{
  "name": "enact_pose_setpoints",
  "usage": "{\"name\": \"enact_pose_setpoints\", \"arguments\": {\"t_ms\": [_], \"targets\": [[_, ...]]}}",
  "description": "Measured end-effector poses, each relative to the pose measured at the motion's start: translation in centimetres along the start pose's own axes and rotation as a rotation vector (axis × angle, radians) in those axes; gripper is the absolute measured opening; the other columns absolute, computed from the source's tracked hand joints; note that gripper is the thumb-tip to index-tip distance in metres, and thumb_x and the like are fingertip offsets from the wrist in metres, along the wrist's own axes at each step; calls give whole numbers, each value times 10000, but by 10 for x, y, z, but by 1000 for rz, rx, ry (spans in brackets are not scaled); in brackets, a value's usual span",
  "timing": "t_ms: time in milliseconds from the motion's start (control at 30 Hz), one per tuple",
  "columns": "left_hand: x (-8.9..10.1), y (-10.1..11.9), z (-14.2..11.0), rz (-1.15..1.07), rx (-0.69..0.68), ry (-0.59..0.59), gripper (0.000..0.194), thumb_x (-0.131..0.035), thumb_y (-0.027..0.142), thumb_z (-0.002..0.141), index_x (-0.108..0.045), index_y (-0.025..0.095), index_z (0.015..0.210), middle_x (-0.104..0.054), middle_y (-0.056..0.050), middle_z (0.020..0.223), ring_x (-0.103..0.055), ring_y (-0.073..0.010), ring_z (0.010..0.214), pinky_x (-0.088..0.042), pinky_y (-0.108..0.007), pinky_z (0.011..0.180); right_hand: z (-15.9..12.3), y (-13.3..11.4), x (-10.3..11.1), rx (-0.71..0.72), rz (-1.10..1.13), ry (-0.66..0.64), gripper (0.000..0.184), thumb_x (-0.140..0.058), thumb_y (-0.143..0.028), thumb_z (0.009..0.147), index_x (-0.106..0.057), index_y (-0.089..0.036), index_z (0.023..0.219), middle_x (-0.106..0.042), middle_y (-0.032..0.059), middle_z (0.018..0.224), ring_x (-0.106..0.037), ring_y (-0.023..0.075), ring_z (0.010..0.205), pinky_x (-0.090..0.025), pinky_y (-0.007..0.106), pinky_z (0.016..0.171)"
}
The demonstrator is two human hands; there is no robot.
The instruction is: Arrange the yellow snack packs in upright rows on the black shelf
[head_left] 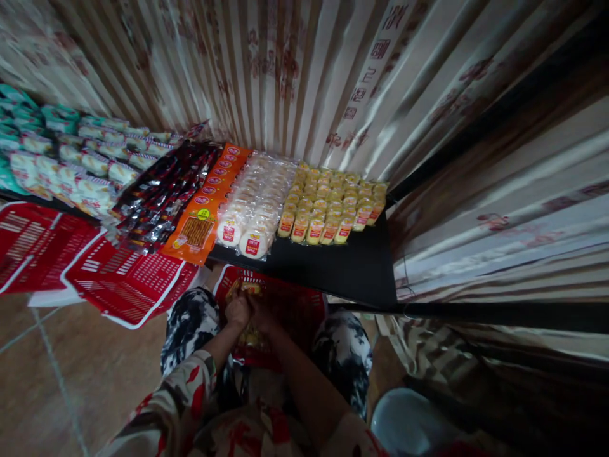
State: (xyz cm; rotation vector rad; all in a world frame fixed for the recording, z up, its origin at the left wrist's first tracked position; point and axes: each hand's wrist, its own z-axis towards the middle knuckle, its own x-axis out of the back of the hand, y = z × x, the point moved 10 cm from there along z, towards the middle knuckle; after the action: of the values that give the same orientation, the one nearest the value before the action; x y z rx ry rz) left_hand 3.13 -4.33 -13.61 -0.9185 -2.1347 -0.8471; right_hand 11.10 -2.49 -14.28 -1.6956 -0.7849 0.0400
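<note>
Low between the knees, a red basket [311,311] holds small yellow snack packs [252,339]. My left hand [238,311] is over its left side, fingers closed around a yellow snack pack [233,291]. My right hand [261,315] meets it from the right, its fingers closed against the left hand. Whatever the right fingers grip is hidden by the dim light and the left hand. Another yellow pack [251,288] shows just beyond the fingertips. Above the basket, rows of similar yellow packs [316,203] stand on the black shelf [352,270].
Left along the shelf lie round white packs [252,241], orange bags [197,231], dark shiny packets [162,190] and white-green packs [90,165]. More red baskets [128,285] sit on the floor at left. A pleated curtain [304,76] hangs behind; a pale round stool or bucket [404,419] is lower right.
</note>
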Motion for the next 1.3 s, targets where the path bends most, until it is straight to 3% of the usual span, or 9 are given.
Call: {"name": "enact_pose_setpoints", "arguments": {"t_ms": [100,200,433,567,733,833,967,1300], "targets": [[-1,2,3,50,4,52,407,-327,113,844,-535,81,1193,-373,-231,1376,-538,-290,1126,-439,-356,899,-1,5,-7,-10,67,-32,574,-593,-157,626,-561,-219,1196,-628,75,1165,-588,208,1045,-446,383,922],[-3,7,2,91,-40,57,397,-335,134,860,-532,90,1202,-485,-206,1289,-521,-269,1140,-408,-325,931,-4,13,-10,-38,87,-60,571,-591,-132,615,-574,-210,1180,-626,76,1168,-564,220,1093,-422,404,957],[12,24,-11,113,-157,11,318,-442,203,823,-608,97,1074,-630,-173,1090,-608,-257,989,-440,-302,847,-13,8,6,-45,-7,-33,470,-439,-28,684,-621,-207,1078,-670,50,1085,-602,176,1024,-438,351,932],[36,39,-23,131,-227,-25,288,-433,216,821,-661,143,981,-676,-148,1009,-628,-241,961,-445,-290,805,-28,-18,34,27,-96,18,434,-439,-25,690,-624,-216,1033,-689,27,981,-634,160,896,-477,304,847],[66,65,-42,62,-330,-98,240,-474,239,786,-691,226,886,-710,-65,944,-631,-206,949,-431,-256,774,-56,-54,71,107,-207,77,470,-504,-68,684,-550,-213,1129,-656,36,1035,-634,141,793,-490,275,776],[76,79,-52,75,-351,-138,224,-487,225,759,-695,223,841,-716,-52,882,-639,-198,906,-427,-245,745,-71,-68,83,137,-237,80,461,-547,-127,707,-523,-229,1156,-649,30,1044,-636,140,770,-489,266,750],[92,101,-63,86,-416,-105,225,-479,216,747,-684,208,838,-712,-41,859,-637,-175,842,-422,-227,708,-86,-82,97,161,-269,138,479,-557,-167,730,-496,-201,1204,-658,53,1020,-634,155,768,-484,267,736],[126,187,-102,57,-645,-78,271,-417,206,758,-671,184,850,-698,-31,838,-614,-151,777,-417,-219,679,-119,-118,166,270,-423,508,439,-527,-267,777,-520,-161,1204,-634,105,1055,-556,240,983,-444,366,880]]}}
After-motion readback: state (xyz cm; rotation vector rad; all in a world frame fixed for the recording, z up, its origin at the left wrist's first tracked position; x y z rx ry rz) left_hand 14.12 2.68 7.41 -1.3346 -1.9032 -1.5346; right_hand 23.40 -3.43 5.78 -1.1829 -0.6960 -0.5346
